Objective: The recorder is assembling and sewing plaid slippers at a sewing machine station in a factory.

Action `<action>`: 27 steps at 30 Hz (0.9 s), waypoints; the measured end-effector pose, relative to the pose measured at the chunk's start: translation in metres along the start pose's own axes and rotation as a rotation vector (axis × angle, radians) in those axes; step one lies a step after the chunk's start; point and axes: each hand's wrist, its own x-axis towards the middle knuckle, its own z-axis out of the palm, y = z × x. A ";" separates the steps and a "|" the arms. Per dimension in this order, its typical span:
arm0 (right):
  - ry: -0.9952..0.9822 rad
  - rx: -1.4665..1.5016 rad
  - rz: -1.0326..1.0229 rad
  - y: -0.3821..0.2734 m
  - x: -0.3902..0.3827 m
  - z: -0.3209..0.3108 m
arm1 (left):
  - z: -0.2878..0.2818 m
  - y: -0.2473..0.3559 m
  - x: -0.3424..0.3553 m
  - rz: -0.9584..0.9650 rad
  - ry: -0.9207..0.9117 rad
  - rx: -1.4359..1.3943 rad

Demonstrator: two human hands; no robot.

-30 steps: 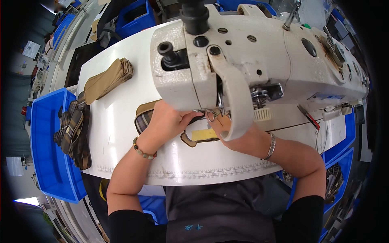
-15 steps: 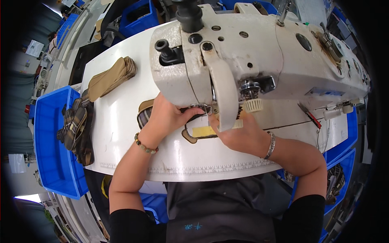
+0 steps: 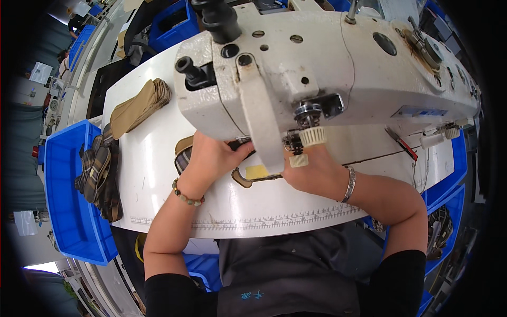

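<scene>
From my remote seat, I see the left hand (image 3: 210,157) resting over a plaid cloth piece (image 3: 182,160) with a tan edge, which lies on the worktop (image 3: 158,203) at the front of the white sewing machine (image 3: 338,68). Its thumb reaches dark material just below the machine's head; the other fingertips are hidden, so I cannot tell whether the fingers are clamped. The right hand (image 3: 312,170) sits behind the machine's lever and knobs, its fingertips covered, and I cannot tell their state either. Between the hands I see a yellow strip (image 3: 255,171) beside a tan-edged end (image 3: 242,178). A stack of tan pieces (image 3: 138,109) lies farther left, near a blue bin (image 3: 74,211) with plaid pieces (image 3: 98,177) at its edge.
</scene>
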 end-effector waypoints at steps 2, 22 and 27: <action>0.011 0.000 -0.011 0.001 0.000 0.000 | 0.000 0.001 0.000 -0.003 0.002 0.003; -0.177 -0.065 0.079 -0.005 -0.001 -0.005 | -0.002 0.006 0.011 0.127 0.077 0.192; 0.013 -0.072 -0.022 -0.003 0.004 -0.003 | -0.001 0.000 0.009 0.153 0.069 0.230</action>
